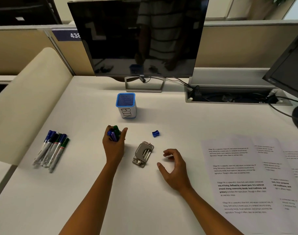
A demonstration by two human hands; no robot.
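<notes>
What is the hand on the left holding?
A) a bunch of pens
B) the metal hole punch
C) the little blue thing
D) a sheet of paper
A: the left hand grips a bunch of pens with blue, purple and green caps, while the hole punch, the little blue thing and the paper sheets lie on the desk, unheld.

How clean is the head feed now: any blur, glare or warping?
Head view: soft even light, faint shadows on the desk; the dark monitor mirrors the person; the loose markers at left and printed sheets at right look smeared; the wide lens bends straight edges toward the corners; the pens in the left hand are fairly sharp.
</notes>
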